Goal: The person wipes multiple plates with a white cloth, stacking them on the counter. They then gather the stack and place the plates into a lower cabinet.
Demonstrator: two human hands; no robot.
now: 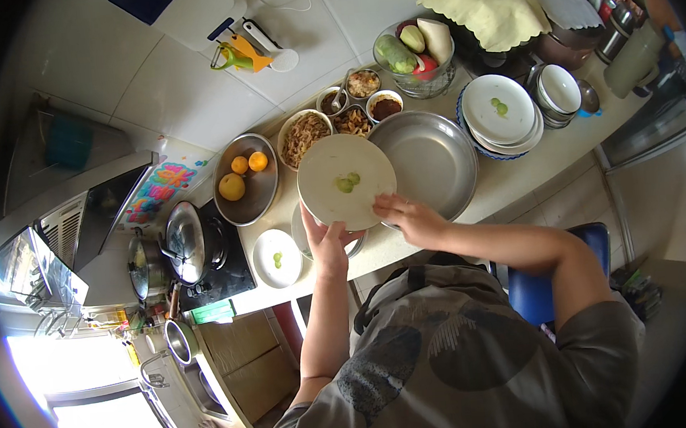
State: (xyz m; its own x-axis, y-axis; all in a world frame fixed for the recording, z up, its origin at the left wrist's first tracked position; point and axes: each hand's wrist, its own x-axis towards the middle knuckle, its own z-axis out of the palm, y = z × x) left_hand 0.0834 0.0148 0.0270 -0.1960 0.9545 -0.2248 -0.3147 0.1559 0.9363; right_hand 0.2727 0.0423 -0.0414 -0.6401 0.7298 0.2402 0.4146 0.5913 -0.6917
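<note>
My left hand holds a round white plate with a green pattern by its near edge, raised over the counter. My right hand lies with its fingers against the plate's right near rim; whether it grips the plate cannot be told. Behind the plate, to the right, is a wide steel basin with nothing seen in it. Below the plate, a dish is partly hidden by my left hand. A small white plate with a similar green pattern lies to the left.
A steel bowl with yellow and orange fruit stands left, near the black stove. Behind the plate are a bowl of shredded food and several small bowls. A glass bowl of vegetables, stacked plates and white bowls stand right.
</note>
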